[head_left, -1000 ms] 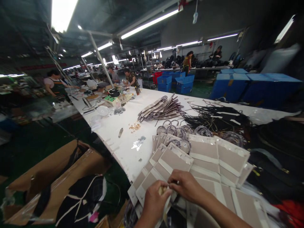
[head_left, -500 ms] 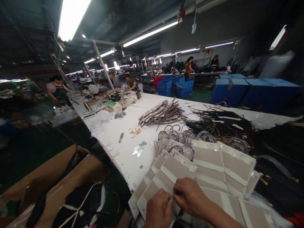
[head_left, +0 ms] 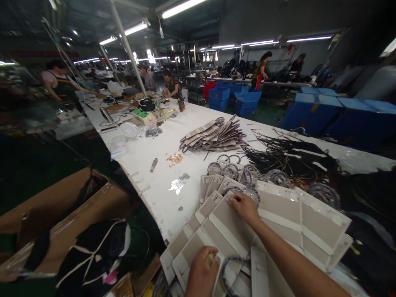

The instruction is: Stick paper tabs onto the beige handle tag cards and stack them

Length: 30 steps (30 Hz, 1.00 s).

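My left hand (head_left: 202,270) is closed low over the near beige panels. A small yellowish bit shows between its thumb and forefinger, too small to name. My right hand (head_left: 246,208) reaches to the upper edge of a beige panel (head_left: 222,218), its fingertips pinched together there; what is between them is hidden. The flat panels lie overlapped, with pale strips across them and small metal fittings along their top edges. Coiled, plastic-wrapped handles (head_left: 230,171) stick out beyond those edges. Another looped handle (head_left: 227,274) lies just right of my left hand.
On the white table (head_left: 163,181) are gold-coloured small parts (head_left: 175,159), silvery pieces (head_left: 179,182) and a stack of beige strips with handles (head_left: 213,136). Black cords (head_left: 287,152) lie to the right. An open cardboard box (head_left: 62,214) stands at left. Co-workers are farther back.
My right hand has moved away from my left, up to the panel's top edge. My left hand stays low. The camera view has tilted down.
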Motion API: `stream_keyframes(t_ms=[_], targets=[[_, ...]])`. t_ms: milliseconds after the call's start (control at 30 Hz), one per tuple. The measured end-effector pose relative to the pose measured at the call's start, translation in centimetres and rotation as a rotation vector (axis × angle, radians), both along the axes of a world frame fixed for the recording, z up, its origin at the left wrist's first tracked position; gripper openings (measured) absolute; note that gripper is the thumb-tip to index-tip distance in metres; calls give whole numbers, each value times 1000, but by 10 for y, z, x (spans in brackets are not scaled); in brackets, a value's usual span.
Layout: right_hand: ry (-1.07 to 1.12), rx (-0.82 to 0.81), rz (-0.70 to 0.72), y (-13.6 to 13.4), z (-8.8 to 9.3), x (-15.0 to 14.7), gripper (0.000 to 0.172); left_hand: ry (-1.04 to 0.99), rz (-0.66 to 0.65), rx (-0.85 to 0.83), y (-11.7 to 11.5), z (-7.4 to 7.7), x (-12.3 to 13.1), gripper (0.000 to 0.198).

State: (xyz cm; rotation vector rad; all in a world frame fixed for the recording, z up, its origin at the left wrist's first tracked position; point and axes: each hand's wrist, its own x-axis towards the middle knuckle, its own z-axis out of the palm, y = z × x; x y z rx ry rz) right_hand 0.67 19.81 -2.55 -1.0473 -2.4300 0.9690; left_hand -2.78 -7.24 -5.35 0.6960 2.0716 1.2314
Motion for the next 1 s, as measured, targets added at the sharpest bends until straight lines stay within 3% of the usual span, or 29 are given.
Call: stream_keyframes(t_ms=[200, 300, 367, 533, 833, 1000], targets=[[-123, 205, -77, -8, -18, -7, 25, -100, 20, -9, -2, -16, -4, 20], [-149, 324, -92, -5, -16, -4, 37, -101, 15, -37, -1, -20, -4, 17], [-191, 407, -53, -1, -11, -2, 35, -88, 13, -32, 0, -19, -4, 18], [-265, 439, 25, 5, 10, 11, 24, 19, 13, 69, 0, -11, -2, 15], [-443, 404, 142, -7, 57, 68, 26, -18, 38, 92, -13, 6, 12, 26], [-541, 399, 192, -17, 56, 110, 27, 17, -3, 85, -13, 25, 22, 26]])
